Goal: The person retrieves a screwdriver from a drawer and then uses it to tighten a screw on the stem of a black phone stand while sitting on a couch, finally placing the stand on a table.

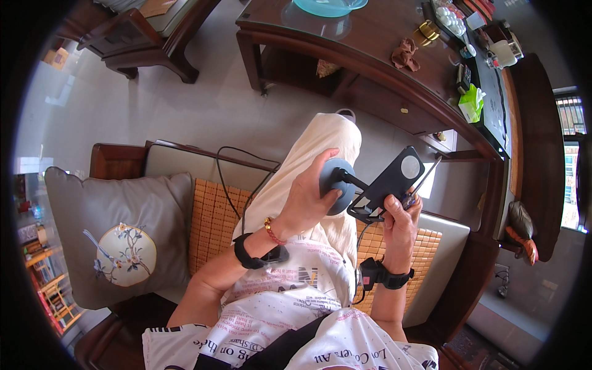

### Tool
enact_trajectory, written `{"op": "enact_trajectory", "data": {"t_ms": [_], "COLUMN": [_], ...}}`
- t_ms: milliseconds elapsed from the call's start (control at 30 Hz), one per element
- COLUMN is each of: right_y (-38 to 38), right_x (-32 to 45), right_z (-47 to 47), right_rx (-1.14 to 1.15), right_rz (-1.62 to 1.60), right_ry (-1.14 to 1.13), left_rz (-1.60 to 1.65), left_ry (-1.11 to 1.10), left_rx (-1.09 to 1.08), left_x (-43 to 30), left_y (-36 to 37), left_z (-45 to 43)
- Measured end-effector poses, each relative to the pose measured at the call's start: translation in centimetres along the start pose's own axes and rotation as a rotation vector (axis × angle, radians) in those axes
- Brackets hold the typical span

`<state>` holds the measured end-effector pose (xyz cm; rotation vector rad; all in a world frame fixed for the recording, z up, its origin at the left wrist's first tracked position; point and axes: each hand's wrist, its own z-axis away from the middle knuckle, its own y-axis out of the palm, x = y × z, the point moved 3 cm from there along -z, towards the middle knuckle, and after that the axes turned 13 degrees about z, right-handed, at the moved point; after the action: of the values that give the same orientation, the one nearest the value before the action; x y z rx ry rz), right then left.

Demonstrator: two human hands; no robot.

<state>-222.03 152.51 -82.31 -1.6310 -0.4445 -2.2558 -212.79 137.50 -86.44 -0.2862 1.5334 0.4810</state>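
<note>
My left hand (307, 196) grips the round grey-blue base (330, 178) of a phone or tablet stand, fingers spread around its rim. A short black arm (355, 179) joins that base to a dark flat plate (393, 178), which carries a pale round disc (410, 167) and a folded lip at its lower end. In my right hand (402, 217) is a screwdriver (426, 178), its metal shaft slanting up and away past the plate. The thumb of that hand lies at the plate's edge; whether it presses on it is hard to tell. The stand is held above my lap.
I sit on a wooden sofa with bamboo mats (217, 217) and a grey cushion (171, 231). A black cable (222, 185) loops beside my leg. Ahead, a glass-topped wooden table (360, 32) bears a blue basin (330, 7), a brown cloth (406, 54) and a green tissue pack (471, 104).
</note>
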Motion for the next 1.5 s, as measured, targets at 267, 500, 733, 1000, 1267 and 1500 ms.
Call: {"op": "enact_trajectory", "data": {"t_ms": [267, 500, 733, 1000, 1267, 1500], "right_y": [-1.2, 0.0, -1.0, 0.6, 1.1, 1.5], "right_x": [-1.0, 0.1, -1.4, -0.6, -0.8, -0.2], "right_z": [-1.7, -2.4, -3.7, -2.1, -1.5, -1.4], "right_rx": [0.06, 0.101, 0.151, 0.194, 0.178, 0.211], "right_rz": [0.097, 0.145, 0.018, -0.028, 0.054, 0.187], "right_ry": [-0.009, -0.004, 0.012, 0.091, 0.138, 0.1], "left_rz": [0.146, 0.264, 0.181, 0.47, 0.055, -0.126], "left_ry": [-0.082, -0.098, -0.122, -0.23, 0.047, 0.083], "left_rx": [0.035, 0.088, 0.112, 0.052, 0.066, 0.058], "left_x": [-0.2, 0.8, 1.1, 3.0, 3.1, 2.8], "left_y": [0.0, 0.0, 0.4, 0.5, 0.0, -0.1], "left_z": [0.0, -0.1, 0.0, 0.2, -0.3, -0.1]}}
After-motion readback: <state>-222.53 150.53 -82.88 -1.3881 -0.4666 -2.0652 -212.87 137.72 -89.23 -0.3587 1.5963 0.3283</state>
